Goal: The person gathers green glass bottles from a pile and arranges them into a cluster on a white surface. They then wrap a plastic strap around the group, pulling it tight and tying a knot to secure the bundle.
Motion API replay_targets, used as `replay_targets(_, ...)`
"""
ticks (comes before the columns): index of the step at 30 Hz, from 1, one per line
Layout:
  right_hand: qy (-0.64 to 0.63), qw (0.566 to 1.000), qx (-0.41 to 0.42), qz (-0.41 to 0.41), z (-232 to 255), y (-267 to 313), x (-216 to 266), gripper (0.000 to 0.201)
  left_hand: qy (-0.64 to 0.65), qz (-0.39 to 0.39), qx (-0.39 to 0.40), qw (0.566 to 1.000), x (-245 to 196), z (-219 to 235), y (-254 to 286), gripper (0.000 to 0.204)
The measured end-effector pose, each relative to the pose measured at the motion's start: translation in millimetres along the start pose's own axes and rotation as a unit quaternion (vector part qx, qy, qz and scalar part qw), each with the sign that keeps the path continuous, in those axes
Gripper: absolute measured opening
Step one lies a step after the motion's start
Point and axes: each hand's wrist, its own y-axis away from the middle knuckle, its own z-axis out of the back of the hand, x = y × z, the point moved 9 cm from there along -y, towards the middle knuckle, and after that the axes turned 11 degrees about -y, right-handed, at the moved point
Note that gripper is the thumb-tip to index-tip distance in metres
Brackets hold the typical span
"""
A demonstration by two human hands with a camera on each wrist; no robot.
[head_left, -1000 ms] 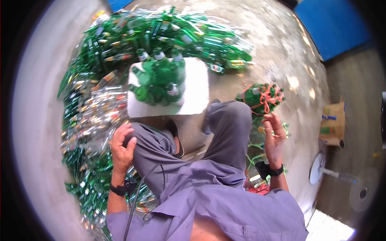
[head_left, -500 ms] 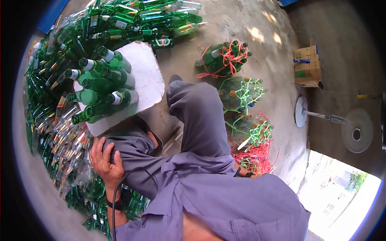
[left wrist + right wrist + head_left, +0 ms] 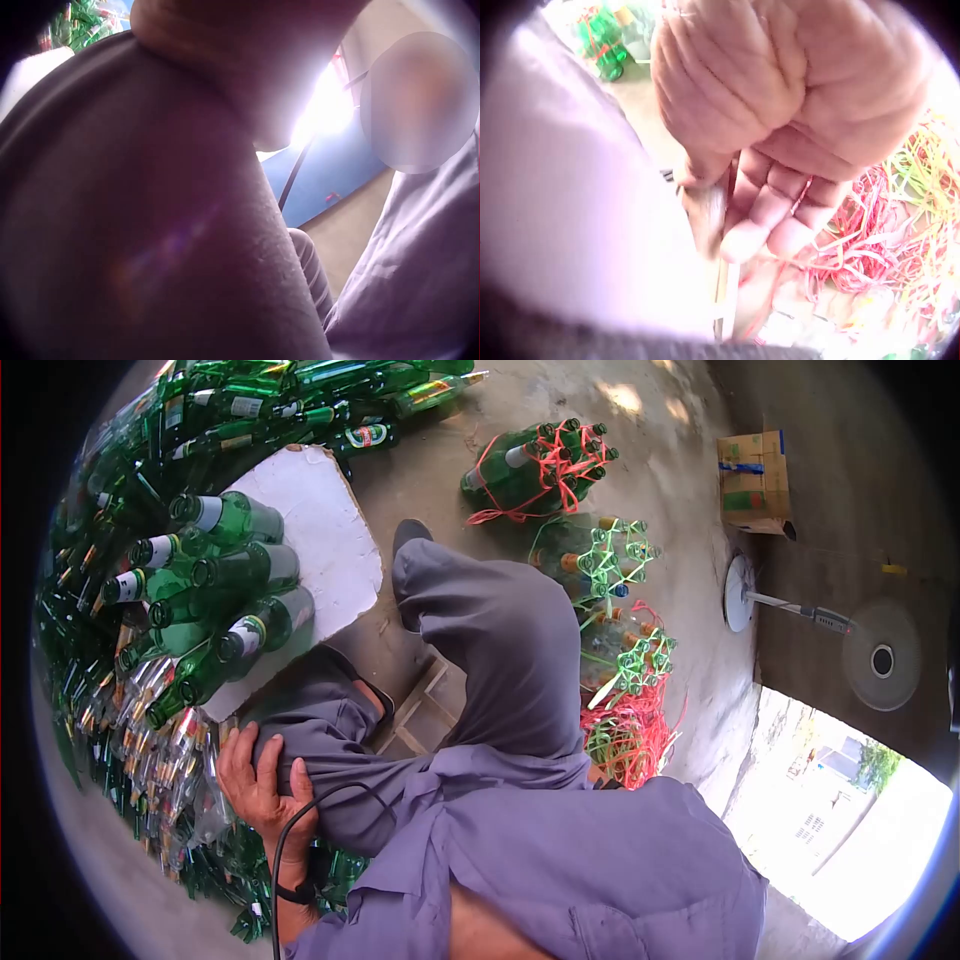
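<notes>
My left hand (image 3: 262, 788) rests on the left knee of the grey trousers (image 3: 310, 730), fingers spread. Body and sleeve hide nearly all of my right hand in the head view. The right wrist view shows that right hand (image 3: 772, 142) with fingers loosely bent, beside a tangle of red string (image 3: 862, 247); a red sliver shows between two fingers, and no grip on it is visible. Several green bottles (image 3: 245, 565) stand grouped on a white board (image 3: 335, 540) in front of the left knee.
Loose bottles (image 3: 160, 760) lie heaped at left and top. At right stand a red-tied bottle bundle (image 3: 540, 470), green-tied bundles (image 3: 600, 560) and a string pile (image 3: 635, 735). Farther right are a cardboard box (image 3: 755, 485) and a fan (image 3: 880, 660). A cable (image 3: 285, 850) crosses my left wrist.
The head view has swung, so the board and bottles sit farther left. My right hand has dropped from beside the right knee to near the string pile. My left hand stays on the knee.
</notes>
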Motion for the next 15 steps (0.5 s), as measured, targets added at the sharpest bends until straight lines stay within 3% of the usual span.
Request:
replay_targets(4, -0.022, 1.000, -0.010, 0.010, -0.8, 18.1, -35.4, 0.032, -0.028, -0.015, -0.010, 0.999, -12.6, 0.7, -2.0, 0.029)
replay_targets(15, -0.063, 0.995, 0.004, 0.074, 4.7, -11.0, -68.4, 0.032, -0.015, -0.001, -0.034, 0.999, -40.3, 1.2, -23.2, 0.027)
